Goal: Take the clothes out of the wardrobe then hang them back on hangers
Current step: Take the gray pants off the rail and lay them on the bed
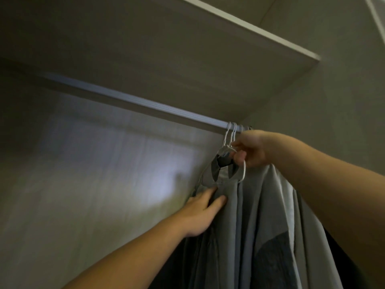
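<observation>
The right hand (250, 150) pinches the thin white wire hanger (244, 170), the flat-fingered left hand (200, 211) steadies the grey fabric shirt (262, 205), so the hook (229, 128) should lift squarely off the pale metal rail (145, 103).

Left hand (200, 211), right hand (250, 149): both bare. Left forearm (129, 253), bare to the frame edge at 7 o'clock. Right forearm (333, 184), bare to the edge at 4 o'clock.

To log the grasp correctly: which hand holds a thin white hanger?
The right hand, fingers curled round the thin white hanger; the left hand only rests on the grey fabric shirt.
</observation>
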`<state>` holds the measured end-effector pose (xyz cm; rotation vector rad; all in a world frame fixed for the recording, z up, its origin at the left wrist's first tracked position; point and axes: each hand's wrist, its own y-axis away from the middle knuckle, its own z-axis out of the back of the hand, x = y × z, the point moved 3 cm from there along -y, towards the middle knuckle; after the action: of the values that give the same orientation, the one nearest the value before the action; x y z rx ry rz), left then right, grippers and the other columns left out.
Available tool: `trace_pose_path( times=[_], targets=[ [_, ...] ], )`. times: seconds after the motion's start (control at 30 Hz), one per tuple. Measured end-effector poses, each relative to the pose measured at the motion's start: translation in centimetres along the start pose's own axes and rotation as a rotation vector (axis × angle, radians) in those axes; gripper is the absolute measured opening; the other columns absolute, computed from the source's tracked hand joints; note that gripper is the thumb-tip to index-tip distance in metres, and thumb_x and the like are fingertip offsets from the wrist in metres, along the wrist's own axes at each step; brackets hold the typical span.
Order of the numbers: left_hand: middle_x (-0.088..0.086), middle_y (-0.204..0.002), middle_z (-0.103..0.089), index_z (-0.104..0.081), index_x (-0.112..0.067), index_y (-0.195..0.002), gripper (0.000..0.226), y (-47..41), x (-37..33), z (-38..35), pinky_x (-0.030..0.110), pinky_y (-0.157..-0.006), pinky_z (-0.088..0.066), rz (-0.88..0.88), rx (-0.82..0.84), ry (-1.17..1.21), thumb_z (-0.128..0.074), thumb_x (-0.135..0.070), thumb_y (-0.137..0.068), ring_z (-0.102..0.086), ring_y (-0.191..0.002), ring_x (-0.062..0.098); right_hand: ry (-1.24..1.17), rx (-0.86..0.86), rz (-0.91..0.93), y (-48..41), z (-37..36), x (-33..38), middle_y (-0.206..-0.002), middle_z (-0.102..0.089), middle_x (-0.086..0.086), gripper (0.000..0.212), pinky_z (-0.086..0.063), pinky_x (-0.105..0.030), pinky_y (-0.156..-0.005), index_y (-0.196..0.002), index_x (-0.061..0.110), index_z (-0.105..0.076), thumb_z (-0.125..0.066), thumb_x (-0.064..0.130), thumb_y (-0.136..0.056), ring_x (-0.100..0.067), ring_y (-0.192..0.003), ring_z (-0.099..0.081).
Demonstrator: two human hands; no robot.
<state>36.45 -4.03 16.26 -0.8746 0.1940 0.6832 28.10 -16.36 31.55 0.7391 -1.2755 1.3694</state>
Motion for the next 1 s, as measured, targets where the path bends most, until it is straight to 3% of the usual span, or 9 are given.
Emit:
trace_pose_path(
  times=[0.17,0.5,0.83,1.0],
  targets=[
    [-0.008,-0.165,-0.013,-0.011,-0.043,-0.155,0.074,0.8,-0.6,0.1,0.041,-0.122,-0.016,0.023,0.05,-0.001,-0.029,-0.075,-0.091,-0.012,-0.151,0.016,-0.284,0.059,-0.045,-1.2,-0.8,-0.5,-0.043,-0.024,0.002,0.038,-0.015,-0.014,-0.024,-0.085,0.0,-0.049,-0.028,0.024,-0.105,-0.006,-0.026,-0.021],
    [-0.013,-0.165,-0.009,-0.008,-0.045,-0.154,0.074,2.5,1.2,1.6,0.043,-0.121,-0.017,0.019,0.072,0.008,-0.028,-0.077,-0.091,-0.01,-0.151,0.015,-0.502,0.007,0.11,-2.2,-3.5,-0.3,-0.04,-0.024,0.007,0.036,-0.013,-0.018,-0.025,-0.082,0.003,-0.051,-0.035,0.027,-0.103,-0.006,-0.027,-0.02],
    [-0.017,-0.164,0.005,-0.003,-0.045,-0.154,0.07,1.2,1.2,3.5,0.048,-0.122,-0.006,-0.046,-0.141,-0.059,-0.027,-0.071,-0.094,0.005,-0.151,0.013,-0.331,0.003,0.237,0.9,-4.0,1.7,-0.042,-0.025,0.01,0.028,-0.012,-0.015,-0.024,-0.084,0.007,-0.053,-0.04,0.024,-0.102,-0.002,-0.028,-0.019],
    [-0.015,-0.164,0.01,-0.001,-0.043,-0.155,0.067,0.4,-0.1,3.8,0.048,-0.12,0.001,-0.105,-0.351,-0.072,-0.025,-0.065,-0.097,0.014,-0.15,0.015,-0.071,-0.191,0.262,4.3,-1.2,0.9,-0.046,-0.023,0.008,0.019,-0.013,-0.014,-0.026,-0.089,0.009,-0.059,-0.043,0.009,-0.099,-0.004,-0.031,-0.017]
  ],
)
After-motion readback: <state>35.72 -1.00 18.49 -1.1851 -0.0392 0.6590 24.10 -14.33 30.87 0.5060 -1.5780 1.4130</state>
